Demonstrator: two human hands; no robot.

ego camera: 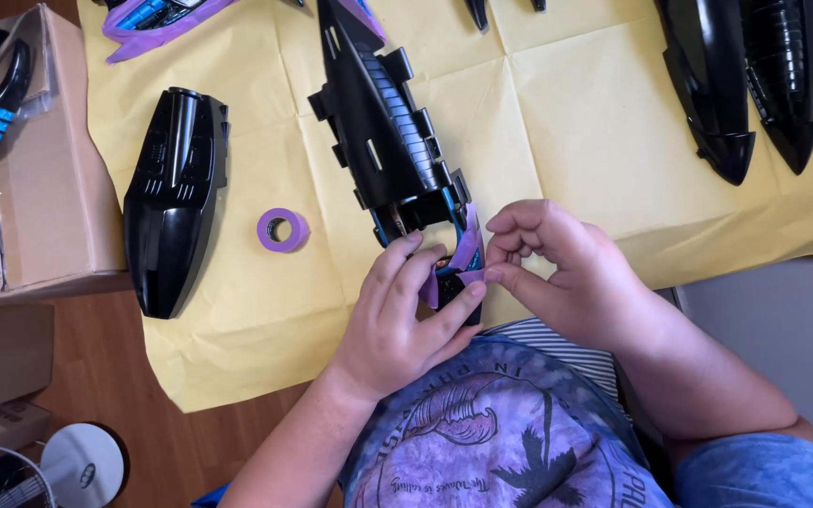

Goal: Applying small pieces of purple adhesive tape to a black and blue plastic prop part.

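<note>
A long glossy black plastic shell part point(383, 122) with blue trim lies on yellow-brown paper point(566, 132), its near end pointing at me. My left hand point(397, 320) grips that near end, fingers wrapped around it. My right hand point(562, 268) pinches a strip of purple masking tape point(468, 249) against the same end. A roll of purple tape point(283, 230) sits on the paper to the left, apart from both hands.
A wide black shell piece point(173, 193) lies left of the tape roll. Two black pointed parts point(741, 80) rest at the top right. A cardboard box point(35, 160) with a black-and-blue part stands at the left. A purple-taped piece point(157, 21) sits at the top.
</note>
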